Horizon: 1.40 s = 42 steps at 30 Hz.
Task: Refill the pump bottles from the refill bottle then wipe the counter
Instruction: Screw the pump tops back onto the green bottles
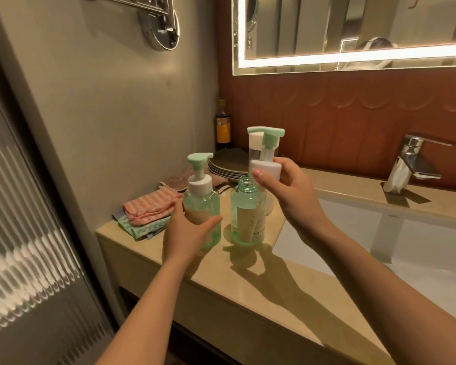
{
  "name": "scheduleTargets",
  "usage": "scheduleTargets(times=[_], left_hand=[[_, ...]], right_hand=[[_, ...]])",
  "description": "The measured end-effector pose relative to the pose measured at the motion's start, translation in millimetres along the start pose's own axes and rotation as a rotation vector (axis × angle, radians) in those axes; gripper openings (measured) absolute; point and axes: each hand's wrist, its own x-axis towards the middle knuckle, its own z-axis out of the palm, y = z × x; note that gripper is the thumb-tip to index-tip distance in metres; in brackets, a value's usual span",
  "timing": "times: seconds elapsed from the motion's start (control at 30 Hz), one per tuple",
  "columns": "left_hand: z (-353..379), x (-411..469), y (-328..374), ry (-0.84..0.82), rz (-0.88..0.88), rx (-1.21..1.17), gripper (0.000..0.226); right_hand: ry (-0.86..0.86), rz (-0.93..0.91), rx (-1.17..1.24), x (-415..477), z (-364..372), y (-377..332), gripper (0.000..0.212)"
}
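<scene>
Head view: the right hand (287, 192) pinches the white collar of a pump head (266, 154) between thumb and curled fingers. It holds the pump head upright, nozzle on top, long axis vertical. The open bottle (248, 214) stands on the counter (248, 285) just below this hand and slightly to its left, neck facing straight up. A thin tube seems to run from the pump head down through that neck, though the tinted wall blurs it.

The coming move turns on this line-up. Pump and neck share nearly one vertical axis, so the right hand, the nearer one, needs only a straight lift or a straight drop. From this moment I cannot tell whether the pump head is coming off or going back on.

The left hand (187, 229) wraps its fingers and thumb round the lower body of the capped pump bottle (201, 204), which stands upright just left of the open one and does not touch it.

Folded cloths (148, 209) lie just beyond the left hand, to its left. A dark bottle (223, 125) stands far behind both hands; whether it is the refill I cannot tell.
</scene>
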Motion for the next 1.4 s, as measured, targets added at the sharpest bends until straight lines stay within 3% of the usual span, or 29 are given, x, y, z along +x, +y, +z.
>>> scheduleTargets(times=[0.17, 0.27, 0.43, 0.47, 0.53, 0.6, 0.7, 0.8, 0.93, 1.1, 1.3, 1.4], left_hand=[[-4, 15, -1, -0.032, -0.01, 0.232, 0.094], [4, 1, 1, 0.063, -0.023, 0.193, 0.103], [31, -46, 15, 0.453, 0.345, 0.027, 0.058], [36, -49, 19, 0.444, 0.41, 0.019, 0.052], [43, -49, 32, 0.276, 0.449, -0.008, 0.051], [50, -44, 44, 0.075, 0.404, 0.027, 0.063], [58, -33, 53, -0.072, 0.325, 0.195, 0.087], [64, -21, 56, -0.187, 0.167, 0.224, 0.098], [70, -13, 53, -0.101, 0.113, 0.057, 0.085], [69, -22, 53, -0.086, 0.138, 0.037, 0.086], [65, -42, 47, -0.107, 0.241, -0.008, 0.077], [66, -50, 43, -0.106, 0.251, -0.024, 0.074]], right_hand=[[0.013, -0.117, 0.021, 20, 4, -26, 0.037], [0.086, -0.196, -0.003, 35, 6, -39, 0.04], [0.172, -0.327, -0.097, 54, 10, -48, 0.041], [0.177, -0.323, -0.105, 57, 11, -46, 0.041], [0.182, -0.286, -0.116, 60, 12, -38, 0.042], [0.177, -0.244, -0.124, 60, 11, -28, 0.041], [0.137, -0.198, -0.16, 58, 8, -14, 0.042], [0.064, -0.12, -0.167, 53, 8, 1, 0.043], [0.006, -0.025, -0.133, 46, 9, 19, 0.043], [-0.023, 0.045, -0.155, 34, 10, 32, 0.044], [-0.027, 0.0, -0.064, 15, -2, 30, 0.056], [-0.053, -0.017, -0.077, 7, -6, 28, 0.052]])
